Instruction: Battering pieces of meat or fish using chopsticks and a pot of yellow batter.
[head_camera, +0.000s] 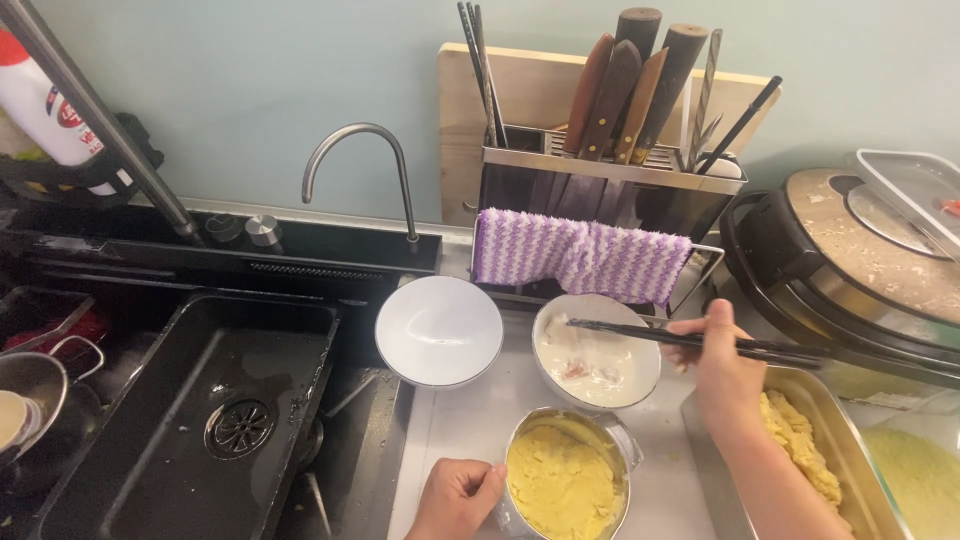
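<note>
- Kitchen desk (470, 420) was pale, set against a light blue-green wall, with a black sink (200, 400) and curved metal tap (360, 170) to the left of the metal pot.
- Metal pot (566, 475) sat at the near edge of the desk, filled with yellow mash.
- Left hand (455, 497) was curled shut against the pot's left rim, gripping it.
- Right hand (722, 372) was up and right of the pot, fingers clamped on a pair of dark chopsticks (690, 343).
- Chopsticks lay nearly level, tips reaching left over the white bowl (597, 350) just behind the pot; that bowl held a whitish liquid with pale pinkish bits.
- Empty white bowl (438, 330) stood behind-left of the pot, beside the sink edge.
- Metal tray (835, 440) with more yellow mash sat right of the pot, under the right forearm.
- Purple-and-white striped cloth (580, 255) hung from a rack behind the pot; knife holder (610, 175) with knives and utensils stood above it.
- Round electric cooker (860, 270) sat far right, behind the tray.
</note>
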